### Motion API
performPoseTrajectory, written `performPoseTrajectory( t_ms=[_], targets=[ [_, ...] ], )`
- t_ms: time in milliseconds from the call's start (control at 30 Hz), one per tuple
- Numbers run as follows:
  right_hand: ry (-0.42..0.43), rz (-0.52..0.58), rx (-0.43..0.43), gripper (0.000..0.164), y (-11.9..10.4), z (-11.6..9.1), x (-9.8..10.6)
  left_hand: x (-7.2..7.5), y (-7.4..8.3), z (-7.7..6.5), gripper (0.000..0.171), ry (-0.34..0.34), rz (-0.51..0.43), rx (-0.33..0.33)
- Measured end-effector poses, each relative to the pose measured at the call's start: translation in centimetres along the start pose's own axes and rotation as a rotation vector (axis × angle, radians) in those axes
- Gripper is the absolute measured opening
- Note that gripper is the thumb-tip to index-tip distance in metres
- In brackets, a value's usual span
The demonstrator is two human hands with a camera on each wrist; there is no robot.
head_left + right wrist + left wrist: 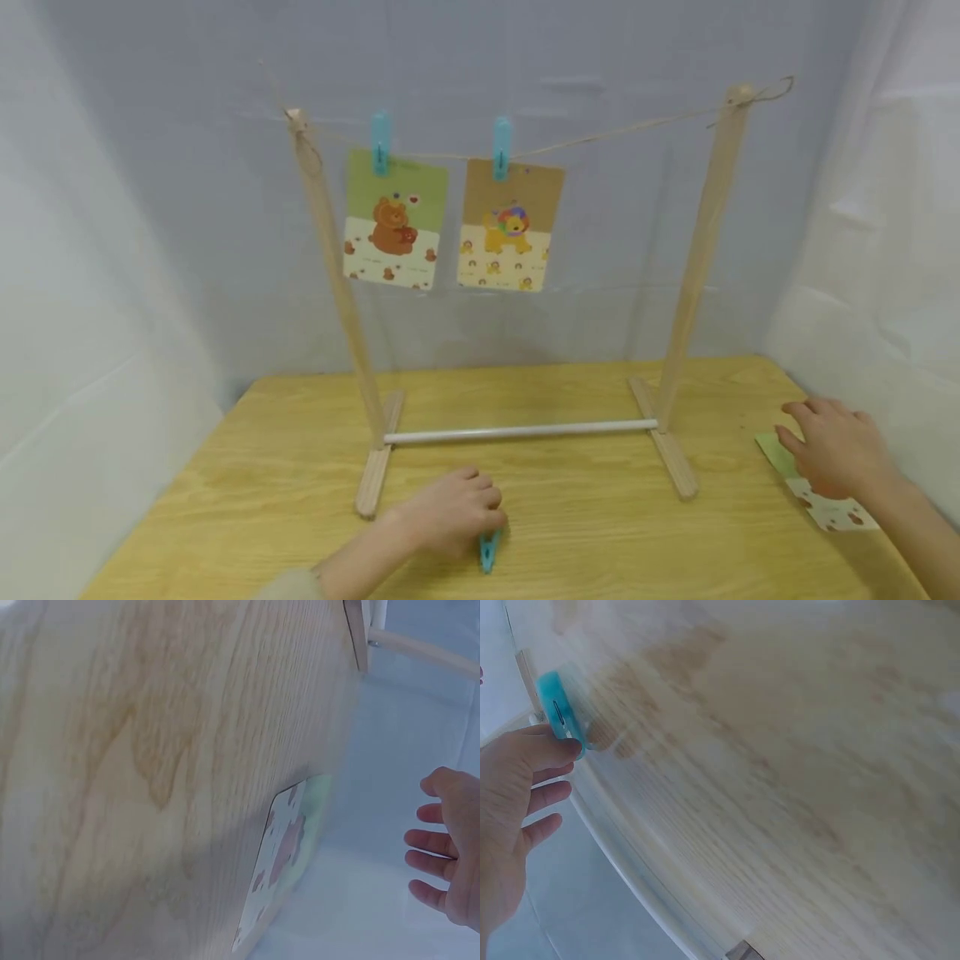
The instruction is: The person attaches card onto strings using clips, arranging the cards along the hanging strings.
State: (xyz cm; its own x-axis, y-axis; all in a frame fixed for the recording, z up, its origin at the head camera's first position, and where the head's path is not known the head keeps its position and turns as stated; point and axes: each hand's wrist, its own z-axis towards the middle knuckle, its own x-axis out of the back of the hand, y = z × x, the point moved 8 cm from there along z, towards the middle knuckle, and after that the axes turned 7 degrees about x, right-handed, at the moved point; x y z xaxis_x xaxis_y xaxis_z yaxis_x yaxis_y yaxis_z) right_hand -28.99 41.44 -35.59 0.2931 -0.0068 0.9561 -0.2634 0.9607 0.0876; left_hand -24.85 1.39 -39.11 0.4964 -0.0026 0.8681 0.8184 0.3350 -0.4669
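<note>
In the head view my left hand (455, 512) pinches a blue clothespin (489, 552) low over the front middle of the table. The left wrist view shows thumb and fingers of the left hand (517, 787) on one end of the clothespin (557, 705). At the right, my right hand (840, 446) hovers over a green and white bear card (821, 504) on the table, partly covering it. Seen from the right wrist, the right hand (457, 847) has loosely bent fingers, holds nothing and is apart from the card (281, 851).
A wooden stand has a left post (330, 233), a right post (705, 250) and a white crossbar (525, 432). From its string (637, 129) hang a bear card (393, 225) and a lion card (510, 225), each under a blue clothespin.
</note>
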Motion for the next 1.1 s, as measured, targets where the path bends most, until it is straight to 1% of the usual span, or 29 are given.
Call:
performPoseTrajectory(
  t_ms=[100, 333, 533, 700, 767, 933, 1033, 1100],
  targets=[
    [-0.017, 0.002, -0.024, 0.041, 0.8, -0.1, -0.3, -0.1, 0.1, 0.2, 0.019, -0.016, 0.011, 0.006],
    [0.0, 0.015, -0.059, 0.041, 1.7, -0.2, -0.4, -0.1, -0.3, 0.4, 0.013, -0.032, -0.001, 0.034],
    [0.017, 0.015, -0.061, 0.04, 2.1, -0.6, -0.3, 0.1, -0.7, 0.5, 0.019, -0.045, -0.035, 0.063],
    [0.003, 0.004, -0.06, 0.041, 2.4, -0.8, -0.5, 0.7, -1.1, 0.8, 0.023, -0.028, -0.114, 0.106],
    [-0.011, 0.005, -0.061, 0.041, 2.6, -0.9, -0.7, 0.9, -1.3, 0.9, 0.024, -0.026, -0.165, 0.128],
    [-0.033, 0.01, -0.065, 0.041, 2.9, -0.9, -1.3, 1.1, -1.8, 1.2, 0.025, -0.049, -0.302, 0.191],
    [-0.028, 0.012, -0.065, 0.041, 3.0, -1.0, -1.4, 1.1, -2.0, 1.3, 0.026, -0.061, -0.336, 0.225],
    [-0.021, 0.01, -0.062, 0.042, 2.9, -0.9, -1.4, 1.2, -2.1, 1.4, 0.027, -0.057, -0.331, 0.242]
  ],
)
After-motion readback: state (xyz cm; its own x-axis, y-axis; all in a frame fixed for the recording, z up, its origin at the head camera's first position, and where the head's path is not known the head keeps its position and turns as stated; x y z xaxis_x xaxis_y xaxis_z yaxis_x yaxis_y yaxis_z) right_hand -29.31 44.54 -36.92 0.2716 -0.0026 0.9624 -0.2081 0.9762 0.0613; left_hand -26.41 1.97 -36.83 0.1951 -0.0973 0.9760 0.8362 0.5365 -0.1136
